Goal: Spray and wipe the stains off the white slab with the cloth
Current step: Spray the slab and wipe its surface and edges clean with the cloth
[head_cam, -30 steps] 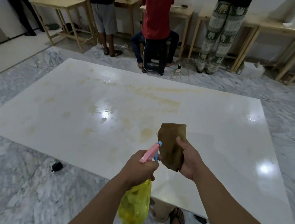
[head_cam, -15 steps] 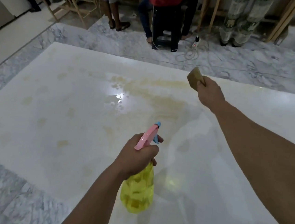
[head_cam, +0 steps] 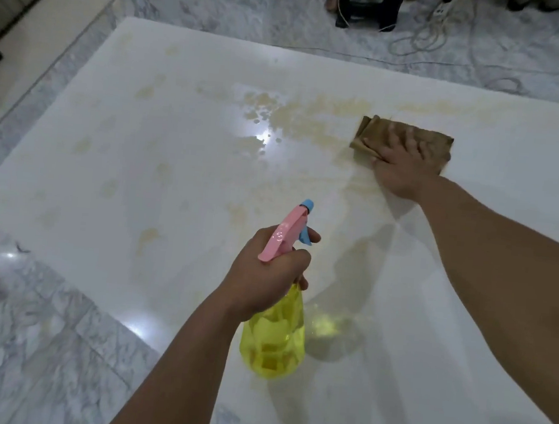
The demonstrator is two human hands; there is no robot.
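Here, white slab [head_cam: 140, 166] glossy, yellowish stains [head_cam: 299, 119] beside brown cloth [head_cam: 376, 132].

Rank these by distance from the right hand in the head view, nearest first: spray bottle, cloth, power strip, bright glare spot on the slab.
1. Cloth: directly under the right hand, touching.
2. Glare spot: to its left on the slab.
3. Spray bottle: near side, held by the left hand.
4. Power strip: on the floor beyond the slab's far edge.

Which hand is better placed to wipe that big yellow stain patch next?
Right hand: it presses the cloth flat on the slab beside the stain. The left hand grips the spray bottle.
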